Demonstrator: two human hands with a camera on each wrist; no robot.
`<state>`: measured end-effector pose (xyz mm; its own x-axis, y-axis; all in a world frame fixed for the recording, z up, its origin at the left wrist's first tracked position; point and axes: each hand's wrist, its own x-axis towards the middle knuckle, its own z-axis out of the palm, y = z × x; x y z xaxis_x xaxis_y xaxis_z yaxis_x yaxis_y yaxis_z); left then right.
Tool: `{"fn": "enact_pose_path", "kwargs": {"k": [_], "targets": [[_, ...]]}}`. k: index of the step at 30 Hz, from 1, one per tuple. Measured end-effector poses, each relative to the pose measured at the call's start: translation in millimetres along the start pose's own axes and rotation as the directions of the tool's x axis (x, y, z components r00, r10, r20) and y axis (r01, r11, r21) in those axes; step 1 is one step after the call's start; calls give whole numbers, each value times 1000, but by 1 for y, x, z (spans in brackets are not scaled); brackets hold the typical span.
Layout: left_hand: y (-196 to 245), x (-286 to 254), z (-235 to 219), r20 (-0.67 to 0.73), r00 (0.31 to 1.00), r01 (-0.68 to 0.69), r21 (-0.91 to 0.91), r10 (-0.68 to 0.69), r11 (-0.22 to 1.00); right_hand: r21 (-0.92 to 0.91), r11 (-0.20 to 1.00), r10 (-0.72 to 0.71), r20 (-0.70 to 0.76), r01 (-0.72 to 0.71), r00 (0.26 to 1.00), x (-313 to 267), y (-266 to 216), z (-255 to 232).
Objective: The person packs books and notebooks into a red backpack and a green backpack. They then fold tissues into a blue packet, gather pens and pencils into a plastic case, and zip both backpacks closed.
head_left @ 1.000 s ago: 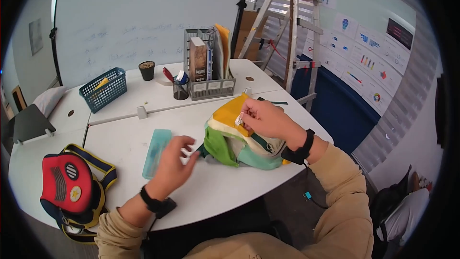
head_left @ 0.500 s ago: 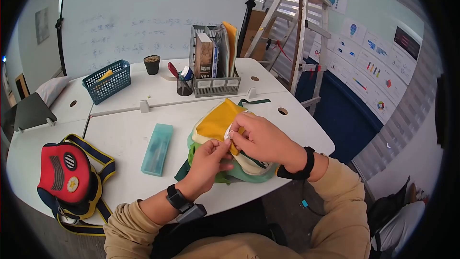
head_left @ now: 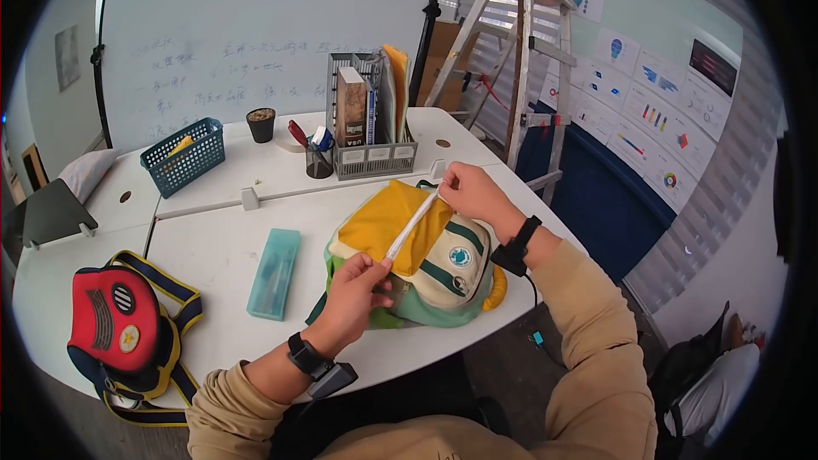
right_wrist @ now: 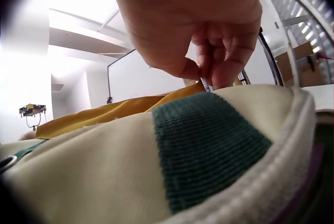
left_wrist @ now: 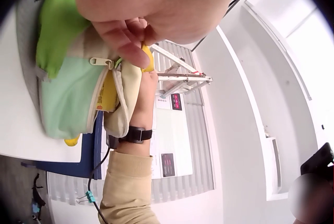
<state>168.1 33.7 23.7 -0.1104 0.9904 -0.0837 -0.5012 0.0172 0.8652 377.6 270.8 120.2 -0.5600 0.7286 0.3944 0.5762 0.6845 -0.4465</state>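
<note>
A child's backpack (head_left: 430, 311) in mint, cream and green lies on the table, a yellow flap (head_left: 379, 215) across its top. Over that flap a narrow white strip (head_left: 414, 226) runs taut and slanting between both hands. My left hand (head_left: 345, 300) pinches its lower, near end between thumb and finger. At the upper, far end my right hand (head_left: 474, 196) pinches it with the fingertips. Fine dark marks show on the strip (right_wrist: 207, 85) in the right wrist view. A zip pull (left_wrist: 100, 62) hangs by a gaping pocket in the left wrist view.
Left of the backpack lies a teal pencil case (head_left: 274, 274). A red and navy backpack (head_left: 115, 324) sits at the left edge. Behind stand a blue basket (head_left: 183, 160), a plant pot (head_left: 261, 126), a pen holder (head_left: 319, 162) and a file rack (head_left: 375, 159).
My left hand came in to the white strip by the flap, and both hands met there. My right hand then drew away up and right, leaving the strip stretched between them.
</note>
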Motion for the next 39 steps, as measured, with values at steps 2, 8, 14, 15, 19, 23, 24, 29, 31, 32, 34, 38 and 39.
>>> {"fn": "enact_pose_path", "kwargs": {"k": [2, 8, 14, 15, 19, 23, 24, 29, 31, 32, 34, 38, 39], "targets": [[-2, 6, -2, -13, 1000, -2, 18, 2, 1000, 35, 999, 21, -2, -21, 1000, 3, 10, 4], [-1, 51, -39, 2, 988, -158, 19, 158, 987, 179, 970, 172, -16, -166, 985, 5, 34, 14], [2, 57, -61, 14, 973, -229, 113, 229, 967, 379, 892, 308, -108, -247, 945, -14, 29, 20], [-5, 51, -61, 28, 957, -285, 284, 289, 916, 318, 939, 186, -157, -128, 970, -25, 17, 18], [-24, 24, -36, 130, 858, -437, 692, 496, 574, 88, 932, -351, -28, 352, 936, -86, -62, -2], [-32, 29, -34, 79, 845, -432, 685, 530, 587, 106, 799, -600, 213, 592, 771, -117, -84, 16], [-31, 30, -33, 61, 855, -415, 676, 515, 609, 75, 811, -581, 219, 580, 784, -120, -84, 20], [-28, 24, -36, 13, 897, -327, 693, 442, 643, -87, 794, -563, 267, 602, 782, -113, -71, 21], [-20, 13, -32, -17, 909, -292, 687, 417, 665, -133, 778, -566, 277, 614, 777, -110, -67, 23], [-16, 6, -29, -25, 911, -282, 693, 413, 664, -145, 779, -561, 274, 610, 781, -109, -64, 25], [-12, -2, -23, -32, 908, -282, 690, 417, 667, -170, 772, -559, 277, 613, 781, -107, -61, 27], [-12, -11, -15, -25, 897, -313, 668, 441, 675, -203, 754, -567, 280, 625, 775, -107, -62, 29], [-11, -13, -12, -21, 896, -319, 665, 444, 675, -208, 753, -568, 276, 625, 776, -107, -63, 29]]}}
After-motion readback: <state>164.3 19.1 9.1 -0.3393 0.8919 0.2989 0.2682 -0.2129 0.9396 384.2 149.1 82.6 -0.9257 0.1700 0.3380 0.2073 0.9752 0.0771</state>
